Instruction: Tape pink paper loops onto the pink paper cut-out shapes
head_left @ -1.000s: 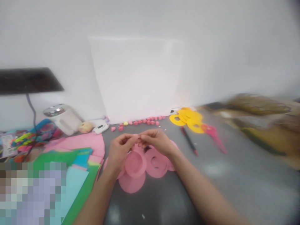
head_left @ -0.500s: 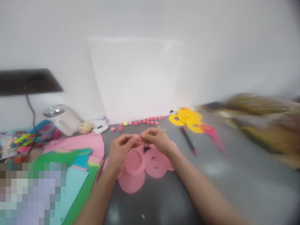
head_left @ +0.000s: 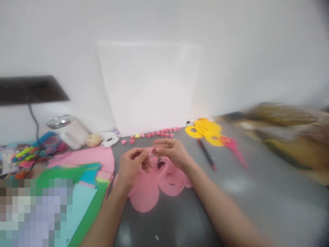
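From the head view, my left hand (head_left: 130, 166) has its thumb and forefinger together, clamped on a small pink piece (head_left: 149, 150), held up over the desk (head_left: 246, 202). My right hand (head_left: 173, 151) comes in from three o'clock, thumb and fingers curved around the piece's far side; blur leaves me unable to tell whether they close on it. I judge this to be fine fingertip work on that piece, and any shift of my hold calls for a light pinch so the paper doesn't crease. Toward six o'clock, just under my left hand, lies a pink disc (head_left: 144, 197); at about four, a pink ring (head_left: 174, 187) overlaps other pink paper. These loose pieces sit so near that a dropped wrist could brush them. Beads (head_left: 166, 132) line up at twelve, yellow rings (head_left: 217, 127) pile at two, and a pen (head_left: 207, 154) and scissors (head_left: 238, 152) lie around three, well apart from my fingers. Coloured sheets (head_left: 99, 157) spread at eight or nine, close by my left forearm, and would crowd an outward swing of it.
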{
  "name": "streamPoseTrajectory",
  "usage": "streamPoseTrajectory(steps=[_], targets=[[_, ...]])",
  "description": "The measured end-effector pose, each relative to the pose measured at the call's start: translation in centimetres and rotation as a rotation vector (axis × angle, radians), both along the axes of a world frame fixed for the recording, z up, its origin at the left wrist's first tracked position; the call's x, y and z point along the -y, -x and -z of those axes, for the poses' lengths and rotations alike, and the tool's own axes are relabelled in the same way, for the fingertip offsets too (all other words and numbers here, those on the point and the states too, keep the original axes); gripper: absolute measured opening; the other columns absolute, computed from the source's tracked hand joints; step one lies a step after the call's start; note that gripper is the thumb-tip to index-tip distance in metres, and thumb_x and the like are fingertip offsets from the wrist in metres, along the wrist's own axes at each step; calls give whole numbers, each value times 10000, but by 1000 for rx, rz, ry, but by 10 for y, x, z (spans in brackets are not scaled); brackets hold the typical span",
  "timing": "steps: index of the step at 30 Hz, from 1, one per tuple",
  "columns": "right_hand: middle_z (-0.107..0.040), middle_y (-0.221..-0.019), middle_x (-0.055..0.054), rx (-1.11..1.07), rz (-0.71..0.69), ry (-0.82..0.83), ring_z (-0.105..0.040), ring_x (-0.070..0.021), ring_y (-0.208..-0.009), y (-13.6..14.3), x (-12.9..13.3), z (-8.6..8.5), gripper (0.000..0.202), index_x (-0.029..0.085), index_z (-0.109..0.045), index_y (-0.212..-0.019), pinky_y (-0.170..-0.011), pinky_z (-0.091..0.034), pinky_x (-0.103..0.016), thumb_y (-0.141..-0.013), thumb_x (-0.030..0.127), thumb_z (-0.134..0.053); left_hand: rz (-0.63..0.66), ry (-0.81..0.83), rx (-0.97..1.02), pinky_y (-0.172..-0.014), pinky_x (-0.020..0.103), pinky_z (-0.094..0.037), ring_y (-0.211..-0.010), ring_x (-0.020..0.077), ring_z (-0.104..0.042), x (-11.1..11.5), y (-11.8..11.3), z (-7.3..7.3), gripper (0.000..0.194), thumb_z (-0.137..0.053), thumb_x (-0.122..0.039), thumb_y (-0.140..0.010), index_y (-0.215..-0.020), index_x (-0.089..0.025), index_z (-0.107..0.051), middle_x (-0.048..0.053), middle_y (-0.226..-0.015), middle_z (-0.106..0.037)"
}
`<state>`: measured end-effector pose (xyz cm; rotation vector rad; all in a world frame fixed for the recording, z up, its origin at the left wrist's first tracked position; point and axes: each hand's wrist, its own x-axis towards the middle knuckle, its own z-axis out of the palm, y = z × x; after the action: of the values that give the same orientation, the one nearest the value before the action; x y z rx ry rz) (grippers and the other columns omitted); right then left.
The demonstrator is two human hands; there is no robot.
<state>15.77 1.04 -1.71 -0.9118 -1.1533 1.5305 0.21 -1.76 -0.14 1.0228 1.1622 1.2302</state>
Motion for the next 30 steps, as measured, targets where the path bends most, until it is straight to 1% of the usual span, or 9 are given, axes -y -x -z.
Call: streamPoseTrajectory(steps=[2, 6, 8, 11, 14, 19, 25, 30], targets=[[-724, -737, -52, -9, 4, 12, -696, -187, -733, 1, 0, 0, 331, 148, -677, -915, -754, -569, -339, -622, 278, -761, -6, 14, 3, -334, 206, -410, -390, 115, -549, 0, -1, -1, 214, -731, -317, -613, -615, -133, -622, -16, -503, -574], [-726, -738, -47, -42, -19, 22, -700, -189, -750, 2, 1, -2, 337, 152, -665, -947, -774, -571, -345, -642, 267, -750, -21, 26, 12, -330, 202, -408, -404, 109, -546, -1, 0, 0, 222, -733, -330, -611, -640, -137, -627, -18, -531, -575], [-728, -753, -48, -57, -33, 21, -700, -182, -748, 1, 1, -2, 337, 153, -658, -959, -775, -573, -336, -653, 266, -744, -18, 32, 20, -334, 204, -413, -410, 109, -546, -1, 0, 1, 217, -733, -327, -613, -647, -139, -629, -19, -537, -577], [-729, -833, -70, -76, -27, 25, -700, -174, -741, 1, 1, -1, 335, 144, -650, -957, -753, -579, -314, -655, 257, -743, -16, 34, 23, -335, 206, -414, -407, 109, -543, -1, 0, 1, 214, -734, -322, -612, -642, -139, -628, -22, -527, -574], [-724, -867, -89, -84, -14, 43, -700, -183, -738, 1, 0, 0, 349, 131, -649, -943, -733, -583, -312, -635, 253, -757, -13, 25, 17, -333, 205, -411, -404, 111, -546, -1, 0, 1, 221, -730, -329, -617, -637, -136, -625, -19, -520, -574], [-724, -836, -90, -63, 15, 59, -697, -191, -717, 1, -2, 3, 370, 127, -662, -919, -733, -576, -333, -596, 262, -781, -1, 24, 26, -330, 204, -414, -401, 114, -552, -1, 0, 1, 220, -727, -326, -623, -645, -132, -626, -18, -521, -577], [-723, -752, -72, -3, 45, 32, -684, -185, -677, -1, -3, 6, 437, 139, -673, -936, -694, -569, -336, -550, 294, -806, 20, 12, 4, -353, 217, -426, -395, 115, -543, 0, -1, -1, 201, -719, -310, -638, -609, -133, -628, -10, -494, -584], [-717, -703, -53, 24, 43, 20, -678, -187, -662, -1, -3, 7, 446, 159, -675, -930, -694, -558, -350, -530, 304, -811, 54, -22, -47, -392, 225, -429, -405, 111, -529, 2, -2, -1, 203, -695, -324, -680, -611, -139, -646, 0, -478, -594]])
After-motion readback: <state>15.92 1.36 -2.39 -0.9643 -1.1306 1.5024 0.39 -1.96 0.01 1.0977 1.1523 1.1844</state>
